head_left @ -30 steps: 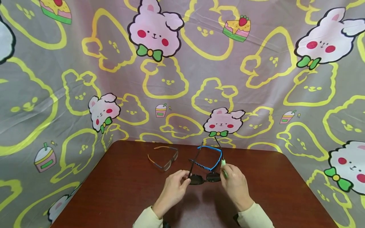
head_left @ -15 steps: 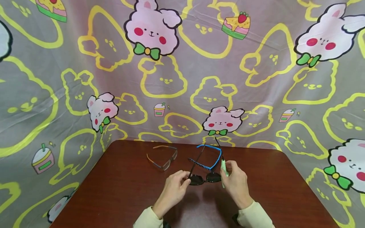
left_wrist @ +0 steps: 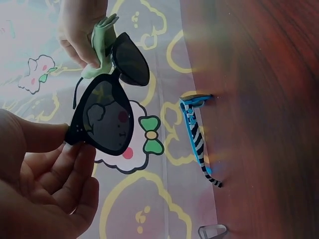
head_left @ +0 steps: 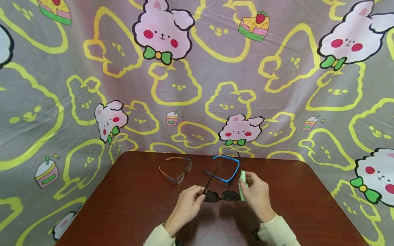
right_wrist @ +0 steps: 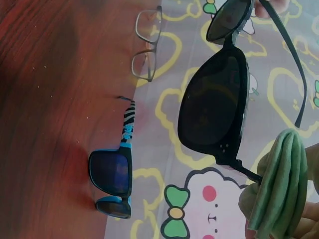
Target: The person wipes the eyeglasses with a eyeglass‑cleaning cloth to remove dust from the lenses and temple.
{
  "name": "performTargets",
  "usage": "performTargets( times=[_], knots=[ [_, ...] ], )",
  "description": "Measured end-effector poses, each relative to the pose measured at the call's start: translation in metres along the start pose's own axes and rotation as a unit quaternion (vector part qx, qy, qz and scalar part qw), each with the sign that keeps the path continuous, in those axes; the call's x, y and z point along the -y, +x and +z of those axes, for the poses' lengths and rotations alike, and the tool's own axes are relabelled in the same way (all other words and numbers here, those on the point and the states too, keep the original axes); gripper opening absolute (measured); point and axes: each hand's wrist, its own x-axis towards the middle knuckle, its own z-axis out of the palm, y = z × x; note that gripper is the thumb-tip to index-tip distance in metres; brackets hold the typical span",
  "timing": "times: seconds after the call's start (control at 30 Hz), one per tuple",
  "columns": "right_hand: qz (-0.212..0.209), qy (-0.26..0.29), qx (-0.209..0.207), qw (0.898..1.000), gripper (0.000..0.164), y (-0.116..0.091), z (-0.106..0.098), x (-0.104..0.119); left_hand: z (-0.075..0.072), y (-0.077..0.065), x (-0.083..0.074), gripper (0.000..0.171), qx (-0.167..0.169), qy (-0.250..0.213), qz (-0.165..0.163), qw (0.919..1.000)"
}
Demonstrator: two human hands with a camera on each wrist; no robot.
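Note:
Black sunglasses (head_left: 212, 196) are held up over the table with both temples unfolded, pointing away. My left hand (head_left: 187, 204) pinches them at the corner of the frame by the left hinge; the left wrist view shows thumb and fingers gripping that corner (left_wrist: 75, 130). In my right hand (head_left: 258, 193) is a light green cloth (head_left: 243, 186), folded around the right temple. Seen from the right wrist, the pleated cloth (right_wrist: 281, 186) covers part of that temple just behind the hinge. The temple's tip sticks out beyond the cloth in the head view.
Blue-framed sunglasses (head_left: 233, 176) with zebra-striped temples lie unfolded on the brown table (head_left: 132, 205), behind the held pair. Farther left are clear-lensed glasses (head_left: 181, 177) with orange temple tips. A patterned curtain (head_left: 197, 82) encloses the table's back and sides.
My right hand has shifted slightly right with the cloth, and more of the cloth shows. The black sunglasses have tilted a little, their right temple tip lower. My left hand keeps its grip.

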Motion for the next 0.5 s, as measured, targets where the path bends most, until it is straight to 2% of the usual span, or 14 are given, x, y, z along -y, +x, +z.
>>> performTargets(
  times=[0.3, 0.5],
  knots=[
    [0.034, 0.0, 0.023, 0.999, 0.024, 0.003, -0.0046, -0.0037, -0.0009, -0.0038, 0.0027, 0.01, 0.024, 0.002, 0.003, 0.9997],
    [0.05, 0.003, 0.027, 0.998, 0.023, 0.004, -0.0059, -0.0051, -0.0006, -0.0055, 0.0041, 0.009, 0.035, -0.007, -0.008, 0.9993]
  ],
)
